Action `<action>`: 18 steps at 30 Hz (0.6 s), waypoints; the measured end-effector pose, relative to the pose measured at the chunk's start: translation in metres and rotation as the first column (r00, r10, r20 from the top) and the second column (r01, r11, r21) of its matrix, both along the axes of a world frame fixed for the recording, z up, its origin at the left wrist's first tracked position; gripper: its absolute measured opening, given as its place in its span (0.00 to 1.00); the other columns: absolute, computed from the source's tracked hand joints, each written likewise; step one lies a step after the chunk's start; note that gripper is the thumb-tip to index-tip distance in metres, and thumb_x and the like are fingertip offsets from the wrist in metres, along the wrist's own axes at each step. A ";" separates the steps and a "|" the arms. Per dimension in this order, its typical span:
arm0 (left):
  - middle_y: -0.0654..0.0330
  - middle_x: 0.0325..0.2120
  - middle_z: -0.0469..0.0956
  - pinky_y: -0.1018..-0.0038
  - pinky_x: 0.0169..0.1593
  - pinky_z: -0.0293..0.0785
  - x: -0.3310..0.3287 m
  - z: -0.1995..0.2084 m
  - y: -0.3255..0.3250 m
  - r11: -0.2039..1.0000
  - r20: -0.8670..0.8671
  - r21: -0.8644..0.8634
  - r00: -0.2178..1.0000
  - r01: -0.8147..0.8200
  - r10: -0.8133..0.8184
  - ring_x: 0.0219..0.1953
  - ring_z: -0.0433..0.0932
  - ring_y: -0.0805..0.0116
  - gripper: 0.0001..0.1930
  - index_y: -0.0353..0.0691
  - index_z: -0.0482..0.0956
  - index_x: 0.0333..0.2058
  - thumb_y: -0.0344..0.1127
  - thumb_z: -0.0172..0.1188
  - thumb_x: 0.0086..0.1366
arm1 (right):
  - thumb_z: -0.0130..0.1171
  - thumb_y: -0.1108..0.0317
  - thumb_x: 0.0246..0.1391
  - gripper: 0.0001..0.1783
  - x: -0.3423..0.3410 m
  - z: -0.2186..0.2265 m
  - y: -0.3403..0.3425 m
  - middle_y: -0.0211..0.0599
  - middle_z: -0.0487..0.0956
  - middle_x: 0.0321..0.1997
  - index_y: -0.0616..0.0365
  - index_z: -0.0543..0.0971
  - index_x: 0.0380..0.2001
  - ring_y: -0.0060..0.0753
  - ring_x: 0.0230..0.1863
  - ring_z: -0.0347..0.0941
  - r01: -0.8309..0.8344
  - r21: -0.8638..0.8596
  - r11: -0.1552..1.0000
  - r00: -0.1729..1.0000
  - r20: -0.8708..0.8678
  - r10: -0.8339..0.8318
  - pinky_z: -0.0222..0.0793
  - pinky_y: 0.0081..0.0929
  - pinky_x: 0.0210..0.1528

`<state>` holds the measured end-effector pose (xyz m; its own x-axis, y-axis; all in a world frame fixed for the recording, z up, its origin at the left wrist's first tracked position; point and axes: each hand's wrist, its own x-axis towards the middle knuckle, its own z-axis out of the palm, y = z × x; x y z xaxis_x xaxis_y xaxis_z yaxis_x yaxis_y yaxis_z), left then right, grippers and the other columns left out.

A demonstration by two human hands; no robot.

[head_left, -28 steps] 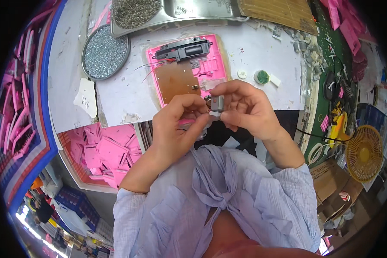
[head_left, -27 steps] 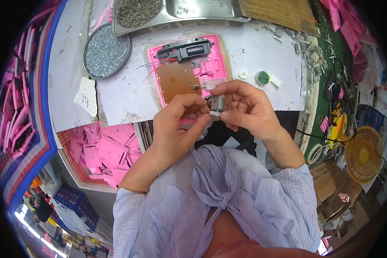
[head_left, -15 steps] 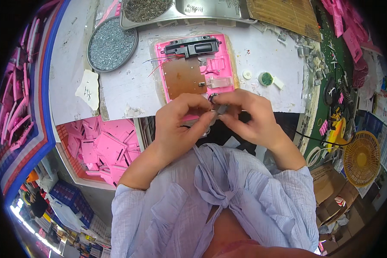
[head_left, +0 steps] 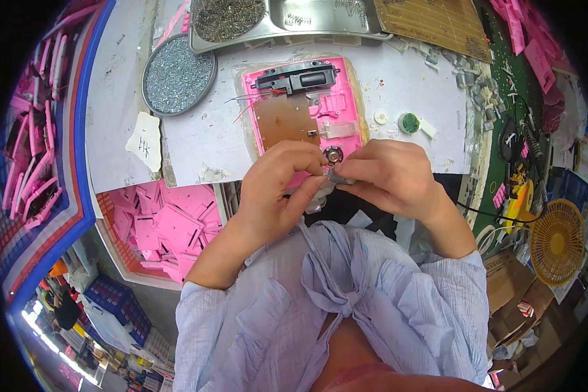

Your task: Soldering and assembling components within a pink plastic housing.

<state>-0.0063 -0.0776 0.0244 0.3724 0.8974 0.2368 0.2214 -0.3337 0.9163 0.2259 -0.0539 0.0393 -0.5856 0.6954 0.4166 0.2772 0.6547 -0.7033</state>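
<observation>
A pink plastic housing point(head_left: 345, 78) lies on the work surface in front of me. It bears a black plastic module point(head_left: 307, 78), a brown circuit board point(head_left: 284, 121) and a clear plastic part point(head_left: 340, 130). At its near edge sits a small round part point(head_left: 333, 155) with a dark rim and metal centre. Just below that, my right hand point(head_left: 395, 175) pinches a small grey piece point(head_left: 335, 175) between thumb and fingers. The left hand point(head_left: 273, 186) is closed beside it, fingertips and thumb almost meeting the piece; what they grip is too small to name.
A round tray point(head_left: 146, 91) of small screws stands at the left, by a metal tray point(head_left: 274, 38). Pink parts point(head_left: 179, 219) fill a bin below the table's left side. A green-topped round container point(head_left: 408, 123) and scattered grey pieces point(head_left: 477, 88) lie at the right.
My fingers have drawn slightly toward me and off the round part, which now shows fully. The right hand has turned, its fingers still pinched on the grey piece. The view has shifted slightly.
</observation>
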 end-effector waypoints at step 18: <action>0.47 0.45 0.74 0.62 0.52 0.72 -0.012 -0.006 0.029 0.878 -0.198 0.367 0.897 -0.307 0.396 0.43 0.77 0.54 0.14 0.36 0.79 0.39 0.25 0.72 0.54 | 0.68 0.73 0.46 0.16 0.012 -0.014 0.006 0.39 0.84 0.37 0.57 0.83 0.42 0.39 0.33 0.81 0.095 0.205 0.974 0.993 0.046 -0.106 0.79 0.30 0.32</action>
